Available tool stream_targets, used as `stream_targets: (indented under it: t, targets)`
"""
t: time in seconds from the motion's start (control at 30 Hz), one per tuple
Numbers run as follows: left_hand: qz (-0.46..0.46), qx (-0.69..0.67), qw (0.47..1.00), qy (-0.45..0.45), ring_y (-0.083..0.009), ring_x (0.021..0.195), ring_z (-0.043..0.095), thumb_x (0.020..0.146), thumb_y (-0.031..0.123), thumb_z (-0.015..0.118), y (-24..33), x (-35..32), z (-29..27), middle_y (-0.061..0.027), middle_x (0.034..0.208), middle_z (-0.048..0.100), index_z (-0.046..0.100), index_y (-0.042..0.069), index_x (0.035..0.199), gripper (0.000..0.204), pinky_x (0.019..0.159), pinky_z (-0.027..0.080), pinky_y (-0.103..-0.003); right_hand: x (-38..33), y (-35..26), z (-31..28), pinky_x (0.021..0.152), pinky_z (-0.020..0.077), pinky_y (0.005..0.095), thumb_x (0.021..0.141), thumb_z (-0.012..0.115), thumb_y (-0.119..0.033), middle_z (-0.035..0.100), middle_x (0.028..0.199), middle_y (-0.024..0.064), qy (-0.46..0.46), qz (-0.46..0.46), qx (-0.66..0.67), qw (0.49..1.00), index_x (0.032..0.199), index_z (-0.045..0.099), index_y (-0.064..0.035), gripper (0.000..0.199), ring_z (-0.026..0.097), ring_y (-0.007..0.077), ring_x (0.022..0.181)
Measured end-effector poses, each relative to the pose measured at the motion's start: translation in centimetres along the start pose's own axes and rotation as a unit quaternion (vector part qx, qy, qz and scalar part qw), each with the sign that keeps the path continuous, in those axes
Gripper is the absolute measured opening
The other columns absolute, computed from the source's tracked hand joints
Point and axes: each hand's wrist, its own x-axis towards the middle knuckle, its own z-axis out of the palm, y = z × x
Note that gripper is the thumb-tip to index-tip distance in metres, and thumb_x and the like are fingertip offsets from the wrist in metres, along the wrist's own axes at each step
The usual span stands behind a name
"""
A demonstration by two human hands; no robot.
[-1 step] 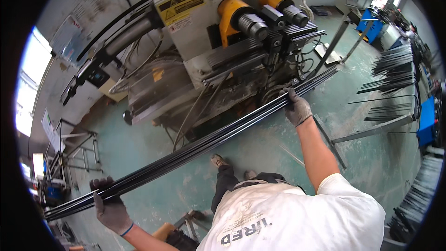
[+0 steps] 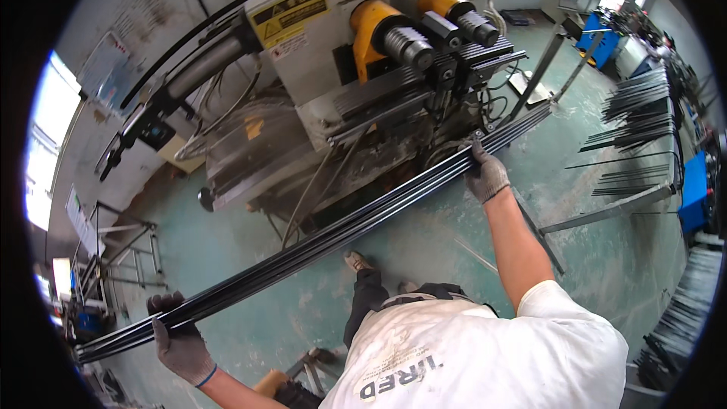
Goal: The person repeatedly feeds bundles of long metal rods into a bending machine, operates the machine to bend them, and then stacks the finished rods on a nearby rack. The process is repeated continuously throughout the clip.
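A bundle of long, thin, dark metal bars (image 2: 303,251) slants across in front of me, from low on the left to higher on the right. My left hand (image 2: 182,348), in a grey glove, is closed around it near the left end, thumb on the near side and fingers on the far side. Farther right, my gloved right hand (image 2: 488,176) grips the same bundle near its other end. Beyond the bundle stands a machine (image 2: 303,83) with two orange-collared, ribbed spindles (image 2: 407,47) over a grooved metal bed.
On the right a metal rack (image 2: 613,210) carries several stacks of dark bars (image 2: 640,113). Metal stands (image 2: 121,246) are at the left. A stool-like frame (image 2: 310,367) lies close to my left forearm. Cables and hoses hang around the machine. The floor is green (image 2: 227,246).
The machine and racks sit slightly farther left in view. The bundle's middle looks a little more spread, with its bars showing more separately. Both hands keep their hold.
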Motion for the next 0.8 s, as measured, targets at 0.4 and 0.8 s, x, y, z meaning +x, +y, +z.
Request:
stream_targets:
  t: [0.4, 0.8]
  targets:
    - [-0.149, -0.140, 0.971, 0.121, -0.0320, 0.118, 0.072, 0.108, 0.024, 0.071, -22.7, 18.6, -1.1, -0.0163, 0.121, 0.078, 0.073, -0.005, 0.124, 0.034, 0.114, 0.054, -0.048, 12.8, -2.3, 14.9, 0.086, 0.0633, 0.0464, 0.107, 0.073, -0.036, 0.080, 0.119, 0.0086, 0.051, -0.091, -0.088, 0.991, 0.127, 0.074, -0.0071, 0.036, 0.076, 0.0278, 0.094]
    - [-0.275, -0.165, 0.938, 0.128, -0.0340, 0.128, 0.068, 0.116, 0.026, 0.057, -34.5, 22.0, 13.2, -0.0206, 0.132, 0.074, 0.070, -0.007, 0.132, 0.039, 0.120, 0.051, -0.047, 23.3, -3.2, 17.4, 0.087, 0.0609, 0.0450, 0.104, 0.069, -0.044, 0.081, 0.107, 0.0132, -0.012, -0.159, -0.223, 0.962, 0.117, 0.079, -0.0041, 0.043, 0.077, 0.0304, 0.094]
